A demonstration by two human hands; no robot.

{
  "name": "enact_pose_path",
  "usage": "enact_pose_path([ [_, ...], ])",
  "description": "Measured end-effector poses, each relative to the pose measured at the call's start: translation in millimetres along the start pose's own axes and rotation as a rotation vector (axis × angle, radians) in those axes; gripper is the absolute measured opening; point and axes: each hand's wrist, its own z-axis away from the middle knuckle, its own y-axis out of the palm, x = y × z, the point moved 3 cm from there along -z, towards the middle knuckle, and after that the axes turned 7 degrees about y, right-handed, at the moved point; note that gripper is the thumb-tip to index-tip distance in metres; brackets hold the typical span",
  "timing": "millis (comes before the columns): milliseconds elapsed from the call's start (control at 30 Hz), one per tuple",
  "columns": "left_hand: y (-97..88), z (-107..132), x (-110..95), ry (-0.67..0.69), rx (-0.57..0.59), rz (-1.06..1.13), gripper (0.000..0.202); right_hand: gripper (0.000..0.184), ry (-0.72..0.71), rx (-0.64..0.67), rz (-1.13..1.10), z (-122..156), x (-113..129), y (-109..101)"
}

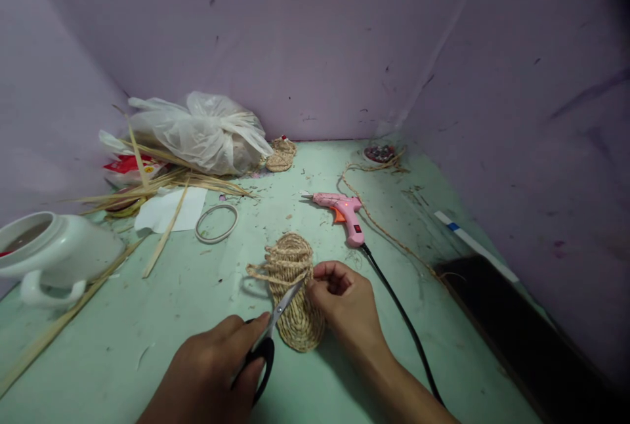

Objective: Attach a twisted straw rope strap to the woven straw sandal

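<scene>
The slipper (301, 324) is a long tan sole of coiled, braided straw, slightly pinched at the middle, lying on the table with its length running away from the person; braided straps cross its far half, their looped ends sticking out past its left edge. The scissors (279, 311), black-handled with silver blades, slant over the sole from its near left, points up and to the right at the right edge, where the tips are partly hidden.

Left hand (219, 352) holds scissors (279, 310) over woven slipper (301, 332); right hand (349, 299) pinches slipper's edge; pink glue gun (347, 204) beyond.
</scene>
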Motion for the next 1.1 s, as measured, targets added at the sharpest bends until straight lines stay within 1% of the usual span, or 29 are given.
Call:
enact_pose_path([
  [67, 0.6, -1.1, 4.8, 0.001, 0.028, -0.070, 0.039, 0.008, -0.013, -0.018, 0.070, -0.7, -2.1, -0.5],
  [167, 4.5, -3.1, 7.9, 0.081, 0.044, -0.286, 0.039, 0.007, -0.034, -0.076, 0.163, -1.7, -4.4, -2.6],
  [267, 6.7, -6.4, 4.3, 0.162, 0.059, -0.518, 0.043, 0.006, -0.063, -0.134, 0.191, -1.9, -4.2, -4.5],
  [367, 3.0, -11.2, -3.7, 0.205, 0.082, -0.700, 0.050, 0.006, -0.077, -0.151, 0.185, -2.1, -3.2, -5.1],
  [500, -4.7, -15.9, -10.2, 0.267, 0.094, -0.826, 0.053, 0.006, -0.069, -0.151, 0.194, -3.3, -3.1, -4.9],
  [567, -6.5, -16.7, -8.7, 0.306, 0.110, -0.860, 0.053, 0.007, -0.048, -0.144, 0.195, -4.0, -3.8, -4.2],
  [667, -6.5, -17.7, -1.3, 0.354, 0.148, -0.868, 0.056, 0.008, -0.031, -0.132, 0.186, -4.5, -4.5, -2.6],
  [767, -6.7, -20.8, 6.4, 0.356, 0.159, -0.744, 0.058, 0.007, -0.041, -0.143, 0.177, -4.1, -4.4, -2.2],
  [833, -9.5, -25.1, 8.4, 0.293, 0.148, -0.542, 0.054, 0.006, -0.057, -0.153, 0.181, -3.7, -4.5, -2.5],
  [900, -13.7, -30.4, 7.2, 0.171, 0.155, -0.249, 0.044, 0.006, -0.074, -0.155, 0.192, -3.4, -5.0, -2.8],
  [967, -16.9, -35.3, 4.0, 0.017, 0.196, 0.096, 0.032, 0.007, -0.081, -0.153, 0.202, -3.0, -5.9, -2.7],
  [1033, -17.6, -38.5, 1.5, -0.147, 0.258, 0.439, 0.023, 0.008, -0.081, -0.152, 0.215, -2.6, -6.9, -2.3],
  [1100, -15.1, -39.4, 2.2, -0.313, 0.347, 0.751, 0.018, 0.009, -0.085, -0.149, 0.230, -2.1, -7.7, -1.7],
])
